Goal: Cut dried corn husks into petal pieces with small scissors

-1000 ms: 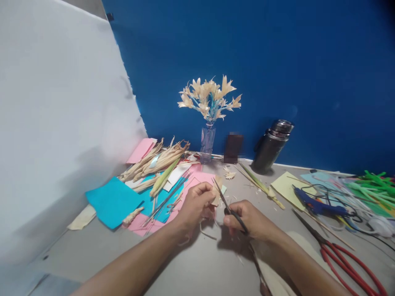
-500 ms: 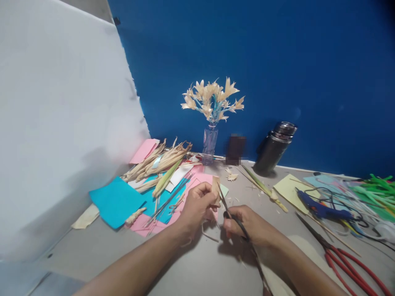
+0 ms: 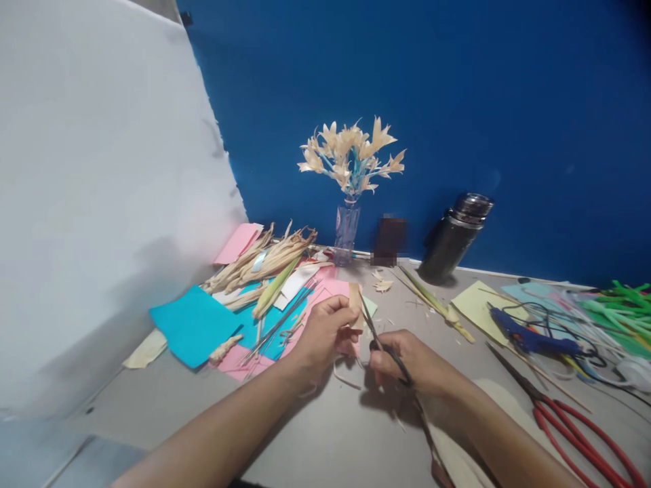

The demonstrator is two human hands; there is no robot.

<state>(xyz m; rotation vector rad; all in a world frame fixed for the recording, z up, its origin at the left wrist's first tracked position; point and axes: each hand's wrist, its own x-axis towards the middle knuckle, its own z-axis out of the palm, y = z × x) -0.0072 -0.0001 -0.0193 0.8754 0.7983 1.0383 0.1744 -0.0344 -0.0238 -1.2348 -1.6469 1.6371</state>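
Between thumb and fingers, my left hand pinches a small tan strip of corn husk, held upright over the table. My right hand is closed round the dark handles of a pair of scissors. The blades point up and lie along the right edge of the husk strip; whether they are cutting into it I cannot tell. Below my hands, a thin pale strip curls on the grey table. Pale husk scraps are scattered just beyond.
Husk flowers stand in a clear bottle at the back, near a black flask. Dried husks and blue paper lie left. At right are a blue glue gun, red-handled shears and green pipe cleaners.
The view has shifted slightly. My hands keep their hold on the husk strip and the scissors, with the blades still beside the strip's right edge.
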